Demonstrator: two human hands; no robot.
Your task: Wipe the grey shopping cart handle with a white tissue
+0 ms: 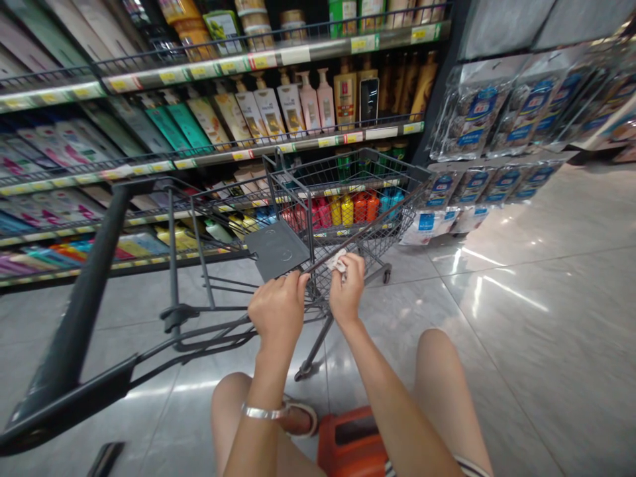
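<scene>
A dark grey shopping cart [238,324] stands right in front of me, its handle at the left and its wire basket toward the shelves. My left hand [279,306] is wrapped round the cart's top rail, near the grey seat flap [276,249]. Just right of it, my right hand [348,286] pinches a crumpled white wipe [338,261] against the same rail. The fingertips under the wipe are partly hidden.
Shelves of shampoo bottles [268,109] run behind the cart. Bagged goods [474,119] hang at the right above the tiled floor [536,318]. An orange stool [350,440] is below me between my legs. A dark object [106,458] lies at the lower left.
</scene>
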